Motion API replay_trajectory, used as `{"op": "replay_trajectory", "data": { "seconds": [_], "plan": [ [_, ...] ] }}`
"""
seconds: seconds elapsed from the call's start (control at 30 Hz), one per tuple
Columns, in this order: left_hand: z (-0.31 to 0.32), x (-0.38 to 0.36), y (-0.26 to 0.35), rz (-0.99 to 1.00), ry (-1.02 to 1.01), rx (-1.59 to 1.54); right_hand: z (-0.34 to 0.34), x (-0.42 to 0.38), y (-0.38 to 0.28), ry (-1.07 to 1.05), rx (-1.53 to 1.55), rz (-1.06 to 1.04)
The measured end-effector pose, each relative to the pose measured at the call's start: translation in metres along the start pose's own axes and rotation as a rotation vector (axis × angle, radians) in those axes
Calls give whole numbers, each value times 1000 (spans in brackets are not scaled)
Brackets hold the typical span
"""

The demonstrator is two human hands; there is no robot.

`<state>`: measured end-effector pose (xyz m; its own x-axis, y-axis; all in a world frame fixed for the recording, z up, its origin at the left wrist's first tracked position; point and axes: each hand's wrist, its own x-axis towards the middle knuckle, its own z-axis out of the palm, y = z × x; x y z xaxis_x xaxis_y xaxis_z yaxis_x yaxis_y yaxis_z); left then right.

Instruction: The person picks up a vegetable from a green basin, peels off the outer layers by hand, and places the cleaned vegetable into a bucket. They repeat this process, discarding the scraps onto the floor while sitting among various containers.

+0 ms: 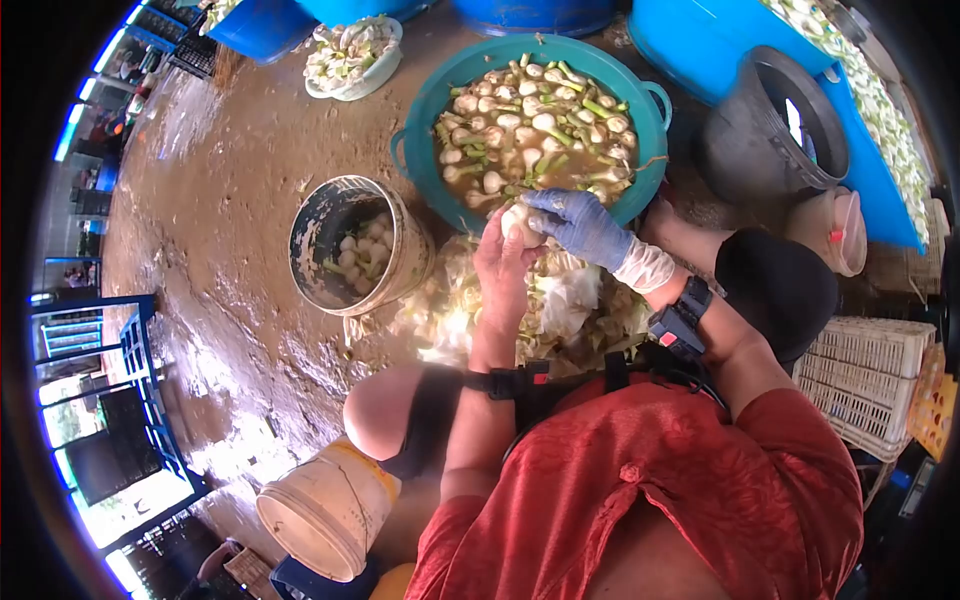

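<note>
My bare left hand [503, 262] is closed around a pale garlic bulb [519, 224], just over the near rim of a green basin [420, 103]. The fingers of my right hand [580, 226], in a blue glove, close on the bulb's other side. Brown water fills the basin, with many garlic bulbs [508, 121] floating in it, some with short green stems. Under my hands lies a heap of peeled garlic skins [575, 305]. To the left, a dirty bucket [405, 235] holds several whitish bulbs [368, 247].
A pale bowl [395, 72] piled with garlic trimmings sits at the upper left. A dark grey tub [745, 140] tilts beside a blue container [690, 45] on the right. White crates [862, 375] stand at right, and a cream bucket [335, 510] at lower left. The floor [240, 190] looks wet and muddy.
</note>
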<state>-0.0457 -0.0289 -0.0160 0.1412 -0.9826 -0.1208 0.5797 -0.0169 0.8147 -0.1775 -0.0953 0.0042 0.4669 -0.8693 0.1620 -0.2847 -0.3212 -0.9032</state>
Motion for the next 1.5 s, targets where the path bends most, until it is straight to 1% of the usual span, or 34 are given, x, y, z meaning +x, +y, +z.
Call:
{"op": "replay_trajectory", "data": {
  "seconds": [0.1,0.17,0.2,0.23,0.27,0.3,0.37,0.4,0.43,0.47,0.53,0.57,0.6,0.63,0.67,0.7,0.77,0.8,0.83,0.9,0.93,1.0,1.03,1.07,1.1,1.17,1.2,1.23,1.3,1.37,1.4,1.43,1.47,1.5],
  "plan": [
    [-2,-7,-2,51,7,92,0,-5,0,35,-33,23],
    [-4,-9,-1,60,17,274,4,-7,-1,89,-97,-23],
    [-6,-10,-2,63,12,274,5,-8,-1,139,-160,-64],
    [-8,-11,-4,4,9,219,5,-8,-2,144,-163,-68],
    [-10,-12,-5,-53,7,164,3,-7,-3,140,-192,-27],
    [-6,-14,-3,-47,2,163,1,-4,-2,137,-221,14],
    [1,-18,3,-56,-42,25,-2,-3,2,114,-193,32],
    [4,-18,5,-74,20,19,-2,-5,1,117,-48,85],
    [2,-18,4,-71,15,16,-4,-8,0,117,96,139],
    [-2,-18,3,-39,11,65,-7,-11,4,55,60,61],
    [-1,-19,6,-11,26,203,-1,-15,9,86,-6,-51],
    [-5,-20,1,-29,49,233,1,-21,0,147,-127,-185],
    [-7,-21,-4,38,27,280,-2,-24,-10,140,-318,-268],
    [-2,-22,-6,82,6,291,-11,-27,-6,-87,-291,-104],
    [4,-22,0,117,-48,370,-10,-28,1,-41,-531,-322],
    [12,-24,8,75,-59,359,1,-23,7,233,-399,-325],
    [14,-24,11,52,-36,386,1,-24,6,165,-290,-59],
    [12,-26,11,21,-7,408,2,-24,11,149,-272,31],
    [16,-26,12,-17,4,396,-5,-20,16,168,-285,18],
    [13,-25,8,-45,-76,329,-16,-23,31,205,-407,248],
    [16,-26,12,-40,-82,332,-25,-25,37,114,-512,341],
    [20,-31,22,-50,-190,-82,-40,-42,44,-90,-667,499],
    [18,-30,23,-45,-195,-78,-44,-52,50,-202,-718,559],
    [12,-30,24,-105,-119,-123,-49,-55,56,-416,-789,547],
    [9,-29,24,-166,-39,-170,-46,-58,67,-415,-791,541],
    [9,-28,24,-174,-59,-162,-38,-64,84,2,-153,79],
    [10,-28,22,-215,-71,-112,-40,-63,55,22,130,93],
    [12,-28,20,-258,-82,-60,-47,-58,23,23,128,87],
    [18,-30,14,-275,-45,-96,-57,-49,-21,-292,-24,-52],
    [28,-31,17,-229,-33,34,-46,-44,-10,-326,-60,-79],
    [-9,-15,-19,217,-203,622,-46,-45,-15,-335,-157,-15],
    [-1,-19,-10,219,-203,621,-44,-46,-16,-342,-252,51],
    [8,-25,1,-14,-175,479,-37,-50,-5,-275,-184,-22],
    [14,-29,8,-244,-146,333,-33,-51,-6,-274,-185,-26]
  ]
}}
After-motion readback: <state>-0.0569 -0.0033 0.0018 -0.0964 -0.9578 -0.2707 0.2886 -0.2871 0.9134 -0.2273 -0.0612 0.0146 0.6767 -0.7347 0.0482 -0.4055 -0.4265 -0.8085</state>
